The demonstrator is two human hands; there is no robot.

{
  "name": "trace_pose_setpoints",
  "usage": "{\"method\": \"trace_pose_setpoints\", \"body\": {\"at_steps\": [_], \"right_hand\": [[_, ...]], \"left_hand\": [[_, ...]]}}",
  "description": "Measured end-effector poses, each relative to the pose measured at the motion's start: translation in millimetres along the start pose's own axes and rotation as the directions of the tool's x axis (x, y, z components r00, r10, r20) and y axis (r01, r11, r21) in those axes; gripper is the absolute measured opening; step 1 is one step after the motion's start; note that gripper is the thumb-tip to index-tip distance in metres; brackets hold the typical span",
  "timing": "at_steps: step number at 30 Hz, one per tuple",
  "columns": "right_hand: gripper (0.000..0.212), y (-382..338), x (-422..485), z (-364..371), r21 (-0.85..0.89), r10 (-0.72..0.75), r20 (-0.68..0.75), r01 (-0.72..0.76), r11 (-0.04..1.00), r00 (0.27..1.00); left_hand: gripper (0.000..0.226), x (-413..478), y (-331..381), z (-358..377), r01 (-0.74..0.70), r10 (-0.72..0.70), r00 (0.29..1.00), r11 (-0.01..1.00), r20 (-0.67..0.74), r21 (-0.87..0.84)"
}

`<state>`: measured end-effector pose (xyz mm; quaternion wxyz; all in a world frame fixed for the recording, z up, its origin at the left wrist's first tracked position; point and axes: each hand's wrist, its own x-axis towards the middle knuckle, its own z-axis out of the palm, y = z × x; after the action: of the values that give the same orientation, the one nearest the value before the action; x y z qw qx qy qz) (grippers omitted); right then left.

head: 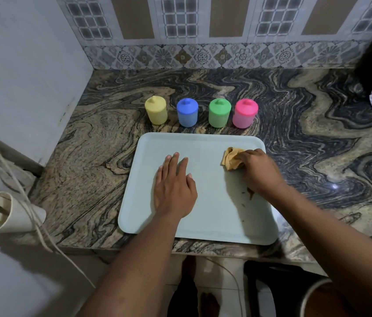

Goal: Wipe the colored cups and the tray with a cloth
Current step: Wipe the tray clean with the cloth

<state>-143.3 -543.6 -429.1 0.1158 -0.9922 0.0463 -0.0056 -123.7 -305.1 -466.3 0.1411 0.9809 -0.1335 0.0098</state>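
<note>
Right hand: our right hand (258,172) is curled round the bunched tan cloth (230,157), gripping it and pressing it onto the far right part of the tray.
Left hand: our left hand (173,188) lies flat with straight fingers on the middle of the tray, holding nothing.
Tray: the pale tray (203,143) sits on the tabletop (317,133), its near edge close to the tabletop's front edge.
Dirt: a brown smear (250,192) with small specks lies on the tray beside our right wrist, nearer to us than the cloth.
Cups: the yellow cup (156,110), blue cup (187,112), green cup (219,113) and pink cup (245,113) stand in a row just behind the tray, apart from each other.
Risk, tray: we judge that a hard pull towards us could slide the tray off the front edge if the flat hand lifts.
Risk, cups: a long outward stroke could knock the pink or green cup over.
Risk, smear: our forearm could drag the brown mess wider.
Writing: we can read no brand, label or lettering anywhere.
</note>
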Motion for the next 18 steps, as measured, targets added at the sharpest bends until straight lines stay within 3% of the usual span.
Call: {"method": "trace_pose_setpoints", "body": {"at_steps": [8, 14, 16, 18], "right_hand": [[0.048, -25, -112, 13, 0.108, -0.045, -0.032, 0.049, 0.993, 0.998], [0.056, -44, -177, 13, 0.208, -0.111, 0.032, 0.102, 0.973, 0.993], [0.053, -40, -178, 3, 0.348, -0.091, 0.058, 0.066, 0.935, 0.994], [0.048, -27, -164, -13, 0.543, -0.002, 0.122, -0.065, 0.837, 0.992]], "left_hand": [[0.055, 0, 2, -2, 0.002, -0.002, 1.000, 1.000, -0.002, 0.012], [0.055, -1, 2, -3, -0.001, 0.001, 1.000, 1.000, 0.001, 0.028], [0.055, -1, 2, -3, -0.002, 0.002, 1.000, 1.000, -0.004, 0.031], [0.056, -1, 3, -2, -0.001, 0.002, 1.000, 0.999, -0.007, 0.035]]}}
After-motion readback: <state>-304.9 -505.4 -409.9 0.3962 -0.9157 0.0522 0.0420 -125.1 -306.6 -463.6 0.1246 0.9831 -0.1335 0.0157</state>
